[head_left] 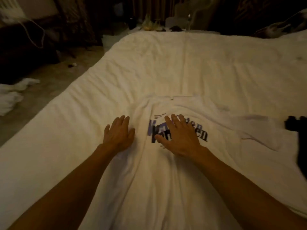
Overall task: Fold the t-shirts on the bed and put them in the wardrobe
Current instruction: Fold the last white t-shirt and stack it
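A white t-shirt point(149, 176) with dark and purple lettering lies spread and wrinkled on the white bed point(166, 67), its collar toward the far side. My left hand point(118, 134) lies flat with straight fingers at the shirt's left edge. My right hand point(178, 136) presses flat on the printed lettering, fingers spread. A dark garment point(300, 143) lies at the right edge of the bed, partly cut off by the frame.
White cloth point(11, 95) lies heaped on the floor at the left. Dark furniture stands along the left and back walls, with small items on the floor beyond the bed's far end. The room is dim.
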Motion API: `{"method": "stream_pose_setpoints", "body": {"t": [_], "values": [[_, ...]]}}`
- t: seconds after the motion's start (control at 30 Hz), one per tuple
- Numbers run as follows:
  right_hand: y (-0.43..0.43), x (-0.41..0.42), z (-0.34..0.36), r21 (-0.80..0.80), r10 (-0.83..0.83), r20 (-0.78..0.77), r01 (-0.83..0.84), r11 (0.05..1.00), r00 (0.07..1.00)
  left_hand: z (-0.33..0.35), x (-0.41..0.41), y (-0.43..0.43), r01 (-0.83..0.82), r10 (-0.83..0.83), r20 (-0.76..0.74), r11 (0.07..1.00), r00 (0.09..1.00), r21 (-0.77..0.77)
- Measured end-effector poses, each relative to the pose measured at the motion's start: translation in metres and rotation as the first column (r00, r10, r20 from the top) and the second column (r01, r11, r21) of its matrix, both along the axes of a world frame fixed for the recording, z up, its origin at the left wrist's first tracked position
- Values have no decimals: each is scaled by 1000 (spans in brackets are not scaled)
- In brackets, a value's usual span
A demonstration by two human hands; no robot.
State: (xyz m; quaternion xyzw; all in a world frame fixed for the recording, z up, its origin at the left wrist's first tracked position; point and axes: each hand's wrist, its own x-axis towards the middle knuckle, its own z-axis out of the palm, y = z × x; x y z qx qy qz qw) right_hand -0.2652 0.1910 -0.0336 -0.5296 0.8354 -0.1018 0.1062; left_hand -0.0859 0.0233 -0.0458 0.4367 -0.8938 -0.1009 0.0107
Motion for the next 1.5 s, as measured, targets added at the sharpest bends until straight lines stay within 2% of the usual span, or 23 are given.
{"method": "stream_pose_setpoints", "body": {"t": [0.1, 0.27, 0.37, 0.47, 0.6, 0.67, 0.77, 0.9, 1.0, 1.13, 1.27, 1.4, 1.5], "values": [[-33, 48, -13, 39, 123, -9, -122, 992, 992, -10, 53, -27, -99, 102, -22, 990, 995, 100], [-69, 113, -29, 101, 247, -34, -242, 965, 968, -21, 88, -53, -137, 147, -53, 977, 988, 165], [-76, 128, -37, 103, 267, 28, -269, 958, 963, -20, 90, -65, -100, 109, -15, 954, 994, 282], [-83, 136, -35, 103, 259, 34, -261, 960, 965, -18, 92, -81, -86, 129, -97, 929, 987, 359], [-103, 146, -23, 57, 252, 14, -252, 966, 968, 4, 99, -109, -155, 250, -318, 943, 915, 294], [-112, 154, -22, 11, 267, -45, -267, 964, 963, 8, 104, -123, -178, 290, -405, 940, 867, 291], [-120, 165, -29, -91, 247, -161, -264, 960, 955, -1, 112, -132, -188, 296, -403, 940, 866, 286], [-128, 172, -49, -186, 278, -199, -315, 931, 940, -21, 122, -138, -214, 319, -427, 937, 846, 275], [-145, 177, -53, -300, 221, -232, -286, 910, 947, -23, 126, -153, -220, 314, -473, 945, 824, 244], [-183, 185, -42, -452, 191, -131, -230, 862, 973, -15, 118, -195, -202, 278, -517, 959, 809, 198], [-214, 189, -37, -505, 185, -12, -165, 847, 983, -8, 106, -230, -213, 272, -541, 962, 796, 170], [-225, 193, -53, -357, 232, 45, -202, 912, 972, -22, 103, -237, -213, 250, -456, 968, 854, 132], [-226, 194, -59, -336, 253, 78, -213, 917, 964, -31, 107, -230, -219, 215, -379, 975, 900, 34]]}}
